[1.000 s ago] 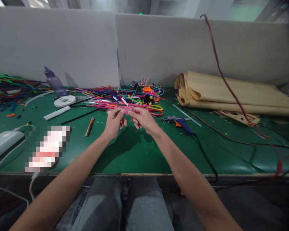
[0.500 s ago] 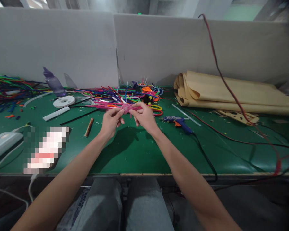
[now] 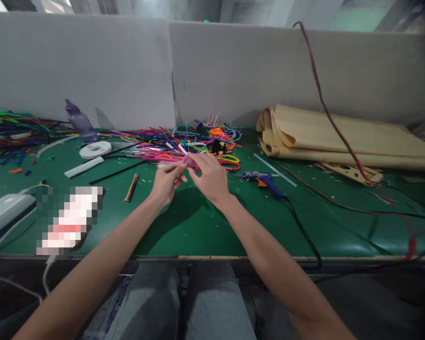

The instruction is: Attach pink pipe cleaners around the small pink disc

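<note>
Between my two hands, above the middle of the table, is a small round pink piece that looks wound from pipe cleaners (image 3: 189, 162). My left hand (image 3: 167, 181) pinches its left side between thumb and fingers. Over its top and right side close the fingers of my right hand (image 3: 209, 177), hiding most of it. Just behind the hands lies a heap of coloured pipe cleaners (image 3: 152, 152), pink ones nearest. A blue glue gun (image 3: 264, 182) rests on its side to the right of my right hand.
On the green table (image 3: 205, 236) lie a white tape roll (image 3: 95, 149), a short brown stick (image 3: 131, 188) and a pixelated object (image 3: 71, 219) at left. A purple bottle (image 3: 80, 122) stands behind. Rolled tan sheets (image 3: 333, 137) and a red-black cable (image 3: 324, 99) occupy the right.
My right hand has turned and moved its fingers over the pink piece, covering more of it. My left hand keeps its pinch, shifted slightly right.
</note>
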`<state>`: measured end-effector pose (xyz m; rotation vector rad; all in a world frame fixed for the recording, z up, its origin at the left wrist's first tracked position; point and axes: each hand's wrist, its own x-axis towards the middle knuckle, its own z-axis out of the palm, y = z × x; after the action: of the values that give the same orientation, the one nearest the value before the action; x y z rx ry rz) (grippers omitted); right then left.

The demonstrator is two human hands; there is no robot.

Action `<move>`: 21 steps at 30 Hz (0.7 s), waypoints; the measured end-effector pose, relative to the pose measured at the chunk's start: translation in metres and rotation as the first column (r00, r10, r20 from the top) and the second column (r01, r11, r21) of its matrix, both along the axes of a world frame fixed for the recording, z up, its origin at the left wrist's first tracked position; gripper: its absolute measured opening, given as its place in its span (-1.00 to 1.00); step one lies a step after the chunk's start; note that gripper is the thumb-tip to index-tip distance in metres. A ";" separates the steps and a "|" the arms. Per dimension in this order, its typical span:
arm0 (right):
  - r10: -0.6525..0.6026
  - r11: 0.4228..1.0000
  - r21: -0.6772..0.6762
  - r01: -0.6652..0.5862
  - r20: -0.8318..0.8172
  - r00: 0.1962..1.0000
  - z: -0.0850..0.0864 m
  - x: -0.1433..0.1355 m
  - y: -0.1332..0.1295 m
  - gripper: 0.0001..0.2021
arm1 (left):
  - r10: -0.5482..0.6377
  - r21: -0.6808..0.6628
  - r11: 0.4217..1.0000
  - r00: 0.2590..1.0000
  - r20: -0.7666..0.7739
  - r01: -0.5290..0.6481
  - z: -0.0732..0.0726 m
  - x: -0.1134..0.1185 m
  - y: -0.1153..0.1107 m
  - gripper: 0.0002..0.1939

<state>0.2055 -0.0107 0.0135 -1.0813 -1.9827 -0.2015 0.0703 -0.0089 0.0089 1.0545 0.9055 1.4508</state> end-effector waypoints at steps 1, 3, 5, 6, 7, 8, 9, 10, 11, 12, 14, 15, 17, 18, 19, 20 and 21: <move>-0.001 1.000 0.010 0.001 -0.002 1.000 0.000 0.000 0.000 -0.65 | -0.010 -0.015 1.000 1.000 0.006 0.010 0.000 0.000 0.000 -0.79; -0.006 1.000 0.019 0.006 -0.013 1.000 -0.001 0.000 0.000 -0.67 | -0.023 -0.034 0.999 1.000 0.018 0.024 0.001 0.000 -0.001 -0.79; -0.013 1.000 0.012 0.013 -0.034 0.999 -0.001 -0.001 -0.001 -0.70 | -0.035 -0.036 0.999 0.999 0.031 0.036 0.001 -0.001 -0.002 -0.79; -0.016 1.000 0.007 0.016 -0.047 0.999 -0.001 -0.001 -0.001 -0.71 | -0.041 -0.033 0.999 0.999 0.033 0.042 0.001 -0.001 -0.002 -0.79; -0.017 1.000 0.002 0.017 -0.058 0.998 -0.001 -0.001 -0.001 -0.71 | -0.046 -0.029 0.998 0.998 0.033 0.047 0.002 0.000 -0.002 -0.79; -0.018 1.000 -0.001 0.018 -0.066 0.998 -0.001 -0.002 -0.001 -0.72 | -0.051 -0.025 0.998 0.998 0.031 0.051 0.002 0.000 -0.003 -0.80; -0.018 1.000 -0.004 0.018 -0.072 0.997 -0.001 -0.002 -0.001 -0.73 | -0.053 -0.023 0.998 0.998 0.029 0.054 0.002 0.000 -0.003 -0.80; -0.017 1.000 -0.007 0.016 -0.074 0.997 -0.001 -0.002 -0.001 -0.73 | -0.054 -0.023 0.998 0.998 0.028 0.054 0.002 0.000 -0.003 -0.80; -0.015 1.000 -0.011 0.015 -0.075 0.997 -0.001 -0.002 -0.001 -0.73 | -0.053 -0.026 0.998 0.998 0.028 0.054 0.003 0.001 -0.003 -0.80; -0.014 1.000 -0.016 0.013 -0.075 0.997 -0.001 -0.002 -0.001 -0.73 | -0.052 -0.031 0.998 0.998 0.033 0.053 0.003 0.001 -0.003 -0.79; -0.010 1.000 -0.026 0.008 -0.073 0.997 0.000 -0.002 -0.001 -0.72 | -0.051 -0.043 0.998 0.997 0.052 0.054 0.002 0.001 -0.002 -0.77; -0.008 1.000 -0.030 0.006 -0.072 0.997 0.000 -0.001 -0.001 -0.72 | -0.054 -0.047 0.997 0.997 0.062 0.057 0.002 0.001 -0.002 -0.77; -0.003 0.999 -0.032 0.000 -0.069 0.998 0.000 -0.001 -0.001 -0.72 | -0.065 -0.046 0.997 0.995 0.079 0.069 0.001 0.000 0.000 -0.77; 0.001 1.000 -0.031 -0.003 -0.067 0.998 0.000 -0.001 -0.001 -0.72 | -0.070 -0.044 0.996 0.994 0.084 0.074 0.001 0.000 0.000 -0.78; 0.006 1.000 -0.028 -0.007 -0.065 0.998 0.000 -0.001 -0.001 -0.72 | -0.075 -0.041 0.996 0.993 0.086 0.079 0.001 -0.001 0.001 -0.79; 0.009 1.000 -0.024 -0.011 -0.064 0.998 0.000 -0.002 -0.001 -0.72 | -0.078 -0.035 0.996 0.993 0.087 0.082 0.001 -0.001 0.001 -0.79; 0.012 1.000 -0.020 -0.013 -0.063 0.998 0.000 -0.002 -0.001 -0.72 | -0.077 -0.027 0.996 0.993 0.085 0.079 0.002 -0.001 0.001 -0.79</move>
<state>0.2037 -0.0120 0.0131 -1.0752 -1.9384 -0.1398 0.0697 -0.0081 0.0104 0.9880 0.8152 1.4017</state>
